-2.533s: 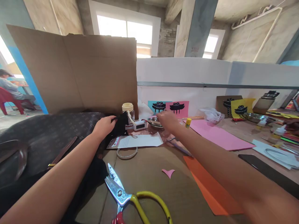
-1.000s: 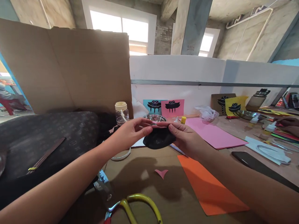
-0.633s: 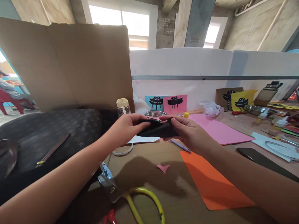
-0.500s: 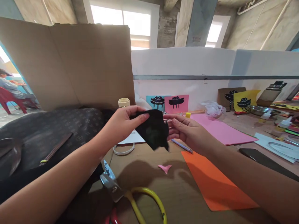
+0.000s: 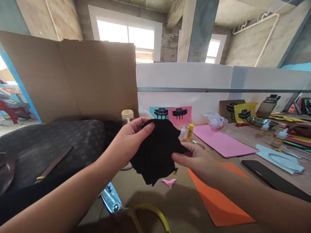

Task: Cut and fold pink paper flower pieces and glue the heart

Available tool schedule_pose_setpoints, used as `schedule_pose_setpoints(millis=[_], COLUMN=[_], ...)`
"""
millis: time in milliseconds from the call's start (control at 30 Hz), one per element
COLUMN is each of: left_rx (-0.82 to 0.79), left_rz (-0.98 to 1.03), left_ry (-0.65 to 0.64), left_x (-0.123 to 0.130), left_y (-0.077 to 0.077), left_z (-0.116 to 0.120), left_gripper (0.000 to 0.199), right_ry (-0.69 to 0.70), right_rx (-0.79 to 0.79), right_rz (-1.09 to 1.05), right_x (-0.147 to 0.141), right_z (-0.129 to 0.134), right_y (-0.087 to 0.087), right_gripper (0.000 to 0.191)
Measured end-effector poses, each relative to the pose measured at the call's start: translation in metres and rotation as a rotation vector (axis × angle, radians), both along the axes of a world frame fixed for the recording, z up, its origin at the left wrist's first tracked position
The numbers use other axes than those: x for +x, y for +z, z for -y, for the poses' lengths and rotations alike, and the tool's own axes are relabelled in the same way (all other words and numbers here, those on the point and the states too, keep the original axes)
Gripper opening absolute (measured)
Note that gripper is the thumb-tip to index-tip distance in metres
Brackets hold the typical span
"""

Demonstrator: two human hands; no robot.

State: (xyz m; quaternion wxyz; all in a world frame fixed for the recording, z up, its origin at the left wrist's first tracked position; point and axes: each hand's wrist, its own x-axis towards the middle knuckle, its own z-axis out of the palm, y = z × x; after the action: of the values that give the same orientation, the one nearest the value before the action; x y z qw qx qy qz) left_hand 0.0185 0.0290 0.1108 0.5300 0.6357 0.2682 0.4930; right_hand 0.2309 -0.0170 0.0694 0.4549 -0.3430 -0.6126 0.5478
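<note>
A ragged-edged piece of black fabric [image 5: 157, 152] is held up over the table between both hands. My left hand [image 5: 134, 136] pinches its upper left edge, thumb on top. My right hand [image 5: 191, 158] grips its right side between thumb and fingers. Below the fabric lies a small pink scrap [image 5: 169, 183]. Scissors with yellow handles [image 5: 157, 213] rest at the near edge, their blades pointing to the left. An orange sheet [image 5: 213, 200] lies beneath my right forearm.
A dark patterned bag [image 5: 53, 139] stands at the left before a cardboard panel [image 5: 102, 77]. Further back are a glue stick [image 5: 190, 132], a pink sheet [image 5: 221, 140] and cards with black hat shapes [image 5: 179, 115]. A black phone [image 5: 272, 176] lies right.
The black fabric has been spread wider and now faces me more fully. My right hand has moved lower and closed on its right side. The view has tilted up slightly.
</note>
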Motion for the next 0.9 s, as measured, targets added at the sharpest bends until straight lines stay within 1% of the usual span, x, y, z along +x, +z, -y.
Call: schedule_pose_setpoints(millis=[67, 133, 200, 267, 300, 367, 400, 433, 467, 500, 567, 600, 667, 733, 800, 833, 867, 900], left_rx=[-0.003, 0.004, -0.006, -0.003, 0.014, 0.102, 0.185, 0.257, 0.319, 0.365, 0.392, 0.386, 0.368, 0.357, 0.29, 0.233, 0.171, 0.116], left_rz=[0.0, -0.044, -0.086, -0.118, -0.154, -0.257, -0.33, -0.351, -0.392, -0.424, -0.505, -0.548, -0.609, -0.606, -0.522, -0.472, -0.429, -0.403], left_ry=[0.009, 0.019, 0.012, -0.019, -0.046, -0.128, -0.175, -0.224, -0.305, -0.362, -0.419, -0.402, -0.294, -0.14, -0.025, -0.004, -0.015, -0.059], left_x=[0.0, -0.001, 0.0, 0.004, 0.008, 0.017, 0.021, 0.026, 0.029, 0.032, 0.034, 0.034, 0.032, 0.031, 0.032, 0.032, 0.033, 0.034], left_y=[-0.001, -0.003, -0.004, -0.006, -0.007, -0.011, -0.014, -0.016, -0.019, -0.022, -0.026, -0.028, -0.032, -0.038, -0.045, -0.049, -0.052, -0.055], left_z=[-0.002, -0.003, -0.001, 0.008, 0.016, 0.036, 0.047, 0.057, 0.064, 0.07, 0.073, 0.07, 0.059, 0.045, 0.032, 0.026, 0.022, 0.019], left_gripper=[0.032, 0.032, 0.031, 0.026, 0.021, 0.006, 0.007, 0.017, 0.025, 0.029, 0.026, 0.019, 0.006, 0.017, 0.023, 0.029, 0.038, 0.046], right_ry=[-0.066, -0.122, -0.177, -0.24, -0.284, -0.4, -0.45, -0.48, -0.489, -0.481, -0.445, -0.432, -0.414, -0.394, -0.377, -0.369, -0.36, -0.352], right_rx=[-0.013, -0.019, -0.024, -0.002, 0.055, 0.252, 0.351, 0.42, 0.449, 0.439, 0.38, 0.352, 0.287, 0.193, 0.109, 0.078, 0.052, 0.035], right_rz=[-0.066, -0.101, -0.088, -0.011, 0.038, 0.134, 0.176, 0.21, 0.235, 0.248, 0.222, 0.183, 0.082, -0.031, -0.128, -0.165, -0.185, -0.187], right_x=[0.006, 0.014, 0.022, 0.031, 0.036, 0.046, 0.051, 0.055, 0.059, 0.062, 0.066, 0.067, 0.066, 0.064, 0.062, 0.061, 0.06, 0.06], right_z=[0.005, 0.01, 0.015, 0.019, 0.02, 0.022, 0.023, 0.024, 0.026, 0.027, 0.03, 0.031, 0.031, 0.028, 0.026, 0.025, 0.025, 0.025], right_y=[-0.001, -0.001, 0.0, 0.0, 0.001, 0.001, 0.001, 0.001, 0.0, -0.001, -0.003, -0.005, -0.008, -0.01, -0.011, -0.012, -0.014, -0.016], right_gripper=[0.036, 0.036, 0.035, 0.03, 0.025, 0.011, 0.006, 0.002, 0.006, 0.011, 0.018, 0.018, 0.019, 0.024, 0.03, 0.032, 0.032, 0.031])
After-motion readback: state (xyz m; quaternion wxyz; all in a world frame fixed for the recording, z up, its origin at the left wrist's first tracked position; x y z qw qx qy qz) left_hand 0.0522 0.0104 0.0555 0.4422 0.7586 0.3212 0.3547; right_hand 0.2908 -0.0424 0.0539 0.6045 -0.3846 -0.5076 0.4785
